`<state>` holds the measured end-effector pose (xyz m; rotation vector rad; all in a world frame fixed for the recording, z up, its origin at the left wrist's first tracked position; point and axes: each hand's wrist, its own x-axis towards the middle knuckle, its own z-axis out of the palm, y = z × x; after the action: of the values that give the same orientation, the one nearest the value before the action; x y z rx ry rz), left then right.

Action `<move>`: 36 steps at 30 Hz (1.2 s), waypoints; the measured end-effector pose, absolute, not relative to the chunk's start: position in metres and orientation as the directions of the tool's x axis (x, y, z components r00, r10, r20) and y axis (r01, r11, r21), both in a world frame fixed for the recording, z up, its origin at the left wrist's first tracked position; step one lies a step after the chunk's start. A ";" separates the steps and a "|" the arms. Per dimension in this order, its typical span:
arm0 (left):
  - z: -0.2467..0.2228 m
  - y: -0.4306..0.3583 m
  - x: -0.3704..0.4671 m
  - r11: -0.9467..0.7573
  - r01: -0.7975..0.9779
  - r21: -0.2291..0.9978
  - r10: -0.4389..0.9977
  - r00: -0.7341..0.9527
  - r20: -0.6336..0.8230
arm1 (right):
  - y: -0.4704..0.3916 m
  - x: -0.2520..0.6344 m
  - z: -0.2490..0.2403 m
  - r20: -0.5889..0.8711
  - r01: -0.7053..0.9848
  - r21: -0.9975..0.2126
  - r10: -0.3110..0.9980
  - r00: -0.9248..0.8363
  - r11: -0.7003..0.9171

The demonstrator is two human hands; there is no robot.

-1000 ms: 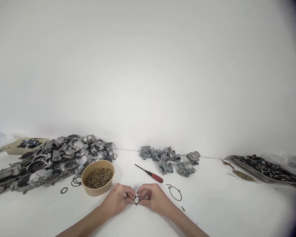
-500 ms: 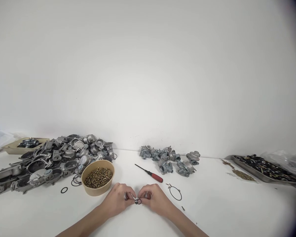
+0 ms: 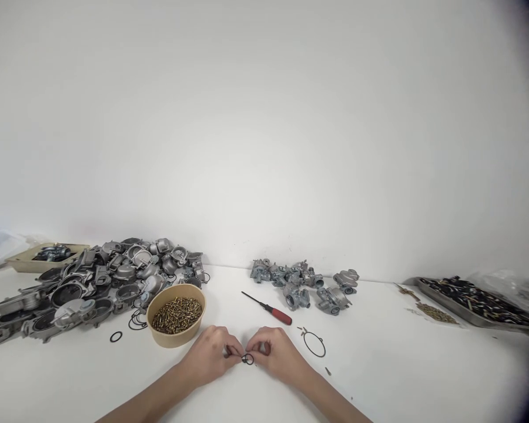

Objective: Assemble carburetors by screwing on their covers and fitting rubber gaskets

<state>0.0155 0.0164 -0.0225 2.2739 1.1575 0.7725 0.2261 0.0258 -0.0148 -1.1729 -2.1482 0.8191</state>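
Observation:
Just above the white table, my left hand (image 3: pixel 211 356) and my right hand (image 3: pixel 272 355) meet, thumb and fingertips of each pinched together. Between the fingertips is a small black rubber ring (image 3: pixel 248 363), partly covered by the fingers. It looks looped or doubled on the left side, though too small to be sure. Left of my left hand stands a round tan bowl (image 3: pixel 176 340) full of brass-coloured screws (image 3: pixel 176 315). A screwdriver (image 3: pixel 281 316) with a red and black handle lies beyond my right hand. To its right rests a larger thin black gasket ring (image 3: pixel 315 354).
Grey metal housings (image 3: pixel 126 272) are heaped at left, with loose black rings (image 3: pixel 116 341) near them. Several carburetor bodies (image 3: pixel 295 297) sit by the wall. At right are a metal tray (image 3: pixel 471 318) of dark parts and a pile of small brass pieces (image 3: pixel 436 313).
Hardly anything differs. The fingers have shifted very slightly around the small black ring, and the whole view has moved a few pixels.

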 end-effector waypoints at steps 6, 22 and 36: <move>-0.022 0.016 0.014 -0.545 0.600 0.585 0.825 0.506 0.250 | 0.026 0.227 -0.017 0.189 0.518 -0.730 0.861 -0.473 0.445; -0.028 0.022 0.011 -0.683 0.583 0.440 0.724 0.620 0.302 | 0.023 0.226 -0.013 0.242 0.541 -0.629 0.803 -0.545 0.558; -0.032 0.023 0.009 -0.794 0.528 0.300 0.607 0.713 0.352 | 0.028 0.239 -0.008 0.212 0.429 -0.667 0.707 -0.674 0.609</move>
<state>0.0095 0.0229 -0.0319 2.7399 0.9163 0.6577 0.2387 0.0283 -0.0077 -0.9006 -2.3755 0.8127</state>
